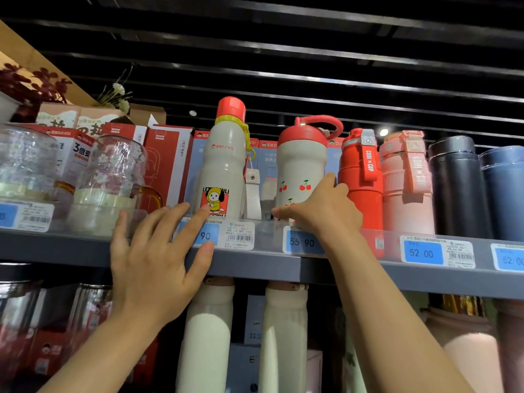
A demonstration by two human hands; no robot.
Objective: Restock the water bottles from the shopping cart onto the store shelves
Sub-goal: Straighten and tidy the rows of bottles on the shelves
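Observation:
On the top shelf (85, 251) stands a tall cream bottle (224, 163) with a red cap and a yellow cartoon figure. Right of it is a shorter cream bottle (302, 165) with cherries and a red loop lid. My right hand (323, 208) wraps around the base of the cherry bottle. My left hand (158, 256) hovers open in front of the shelf edge, its fingertips near the base of the tall bottle, holding nothing. The shopping cart is out of view.
Right of the cherry bottle stand a red bottle (361, 177), a pink one (405, 180), a black flask (456, 185) and a blue one (504, 191). Glass jars (110, 177) and red boxes (167, 160) fill the left. Price tags (422, 252) line the edge. More bottles (207, 336) stand below.

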